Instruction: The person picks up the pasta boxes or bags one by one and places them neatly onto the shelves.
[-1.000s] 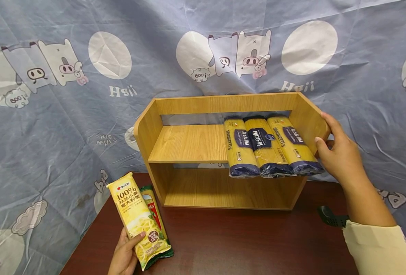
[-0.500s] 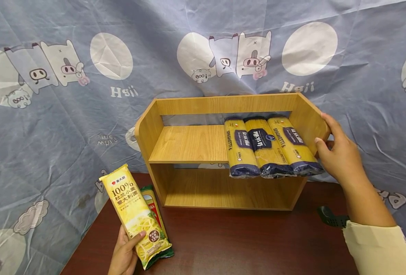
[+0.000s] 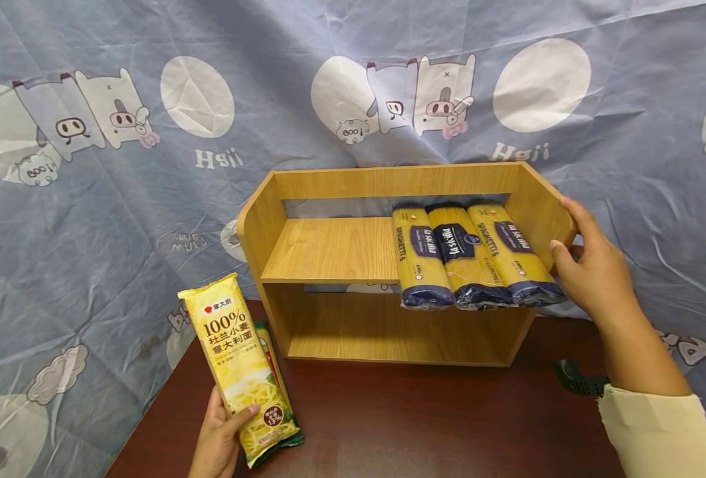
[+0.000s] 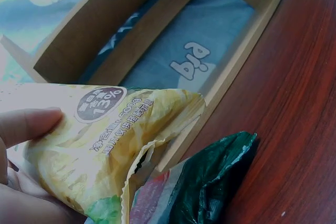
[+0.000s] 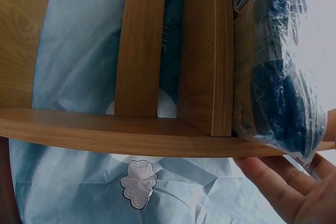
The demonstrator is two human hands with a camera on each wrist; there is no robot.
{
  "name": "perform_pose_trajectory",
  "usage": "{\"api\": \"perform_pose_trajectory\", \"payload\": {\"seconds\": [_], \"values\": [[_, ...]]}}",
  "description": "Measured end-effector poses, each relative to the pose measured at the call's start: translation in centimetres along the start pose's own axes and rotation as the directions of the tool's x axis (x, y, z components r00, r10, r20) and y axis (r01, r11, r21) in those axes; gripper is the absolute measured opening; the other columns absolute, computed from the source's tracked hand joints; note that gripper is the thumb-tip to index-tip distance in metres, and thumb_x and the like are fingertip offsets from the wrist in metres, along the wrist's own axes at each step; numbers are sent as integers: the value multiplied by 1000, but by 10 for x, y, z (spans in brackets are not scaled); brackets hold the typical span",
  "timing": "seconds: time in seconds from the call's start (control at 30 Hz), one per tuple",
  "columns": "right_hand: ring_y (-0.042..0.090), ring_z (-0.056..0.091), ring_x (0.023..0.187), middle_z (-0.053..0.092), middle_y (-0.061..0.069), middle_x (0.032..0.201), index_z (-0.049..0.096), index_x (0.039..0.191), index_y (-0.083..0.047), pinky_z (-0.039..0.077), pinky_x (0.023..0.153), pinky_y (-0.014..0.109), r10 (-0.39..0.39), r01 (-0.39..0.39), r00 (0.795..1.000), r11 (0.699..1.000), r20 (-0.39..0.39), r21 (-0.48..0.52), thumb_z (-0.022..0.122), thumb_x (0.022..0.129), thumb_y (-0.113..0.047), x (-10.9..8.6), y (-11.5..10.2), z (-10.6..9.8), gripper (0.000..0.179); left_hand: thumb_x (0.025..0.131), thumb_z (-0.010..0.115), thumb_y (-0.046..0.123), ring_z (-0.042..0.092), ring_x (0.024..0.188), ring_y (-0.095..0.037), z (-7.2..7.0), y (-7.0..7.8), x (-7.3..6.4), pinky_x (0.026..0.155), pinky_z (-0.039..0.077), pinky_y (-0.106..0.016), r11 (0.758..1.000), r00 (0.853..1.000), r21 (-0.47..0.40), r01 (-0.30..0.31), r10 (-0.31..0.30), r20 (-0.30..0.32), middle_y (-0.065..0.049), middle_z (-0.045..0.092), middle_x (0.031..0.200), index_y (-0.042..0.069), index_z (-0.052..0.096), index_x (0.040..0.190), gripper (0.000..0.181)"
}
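My left hand (image 3: 220, 431) grips the lower end of a yellow pasta packet (image 3: 233, 352), its thumb across the front. The packet tilts up and left, left of the wooden shelf (image 3: 329, 279). Behind it a green-ended pasta packet (image 3: 276, 365) shows partly; its dark green end (image 4: 210, 182) sits below the yellow one in the left wrist view. My right hand (image 3: 594, 265) holds the right side panel of the shelf between thumb and fingers. Next to that hand, several spaghetti packs with navy ends, among them the left one (image 3: 421, 265), lie side by side on the upper board.
The shelf stands on a dark red-brown table (image 3: 400, 418). Its lower compartment (image 3: 353, 325) lies under the upper board. A dark green perforated object (image 3: 576, 380) is by my right forearm. A blue patterned cloth (image 3: 269, 79) hangs behind.
My left hand has swung the yellow packet's upper end upward, tipping it first left, then slightly back right. The right hand keeps its grip on the side panel.
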State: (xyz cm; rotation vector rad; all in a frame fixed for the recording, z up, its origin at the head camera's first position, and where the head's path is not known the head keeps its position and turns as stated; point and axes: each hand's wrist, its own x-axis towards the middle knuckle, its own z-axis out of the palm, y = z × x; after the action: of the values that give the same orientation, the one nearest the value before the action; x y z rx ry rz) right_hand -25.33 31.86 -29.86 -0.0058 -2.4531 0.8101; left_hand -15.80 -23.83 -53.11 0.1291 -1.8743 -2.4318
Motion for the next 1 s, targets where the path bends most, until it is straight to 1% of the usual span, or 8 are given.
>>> {"api": "perform_pose_trajectory", "payload": {"seconds": [0.1, 0.2, 0.37, 0.5, 0.63, 0.73, 0.87, 1.0], "values": [[57, 58, 117, 45, 28, 151, 19, 161, -39, 44, 79, 58, -2, 2, 1000, 1000, -1, -5, 50, 103, -23, 0, 1, 1, 68, 95, 63, -1, 70, 108, -15, 2, 3, -1, 87, 60, -36, 1000, 1000, 12, 8, -8, -6, 9, 67, 121, 25, 23, 151, 73], [57, 59, 117, 45, 27, 152, 19, 161, -39, 45, 79, 58, -3, 3, 1000, 1000, -2, -5, 50, 103, -23, 0, 2, 1, 68, 95, 63, -2, 70, 107, -16, 4, 5, -3, 86, 60, -37, 1000, 1000, 13, 5, -5, -3, 9, 68, 121, 25, 24, 151, 74], [58, 58, 117, 44, 25, 154, 18, 161, -40, 45, 82, 63, -1, 1, 1000, 1000, -3, 7, 50, 103, -22, 0, 2, 1, 68, 94, 63, -3, 72, 105, -17, 7, 8, -6, 85, 61, -38, 1000, 1000, 13, -3, 3, 5, 8, 70, 117, 25, 27, 146, 70], [58, 57, 118, 43, 25, 155, 18, 161, -40, 44, 83, 65, 1, -1, 1000, 1000, 1, 3, 50, 103, -23, 0, 1, 0, 68, 94, 64, -2, 72, 104, -18, 9, 12, -8, 84, 61, -39, 1000, 1000, 23, -16, 15, 22, 7, 71, 116, 27, 28, 145, 68], [58, 57, 118, 42, 25, 155, 18, 161, -40, 44, 83, 64, 3, -3, 1000, 1000, 2, 4, 50, 103, -23, 0, 1, 0, 68, 95, 63, -2, 72, 104, -19, 12, 16, -10, 83, 61, -40, 999, 999, 24, -34, 33, 37, 6, 71, 117, 25, 29, 144, 66], [58, 57, 118, 43, 27, 154, 18, 161, -40, 44, 83, 64, 5, -5, 1000, 1000, 4, 7, 50, 103, -23, 1, 1, 0, 68, 95, 63, -2, 72, 104, -20, 15, 18, -11, 82, 61, -42, 999, 998, 21, -44, 43, 48, 4, 71, 117, 23, 29, 144, 65], [58, 57, 117, 45, 30, 151, 17, 161, -40, 44, 82, 63, 4, -4, 1000, 1000, 7, 5, 50, 103, -23, 1, 1, 0, 69, 94, 63, -4, 72, 104, -20, 19, 20, -12, 83, 61, -42, 999, 997, 16, -50, 49, 56, 3, 71, 117, 23, 29, 146, 67], [58, 58, 117, 45, 32, 149, 17, 161, -40, 45, 82, 63, 5, -5, 1000, 1000, 7, 5, 50, 103, -23, 1, 2, 1, 69, 94, 63, -5, 72, 103, -20, 22, 21, -13, 83, 61, -42, 998, 995, 23, -53, 51, 81, 3, 71, 116, 22, 30, 147, 68]]}}
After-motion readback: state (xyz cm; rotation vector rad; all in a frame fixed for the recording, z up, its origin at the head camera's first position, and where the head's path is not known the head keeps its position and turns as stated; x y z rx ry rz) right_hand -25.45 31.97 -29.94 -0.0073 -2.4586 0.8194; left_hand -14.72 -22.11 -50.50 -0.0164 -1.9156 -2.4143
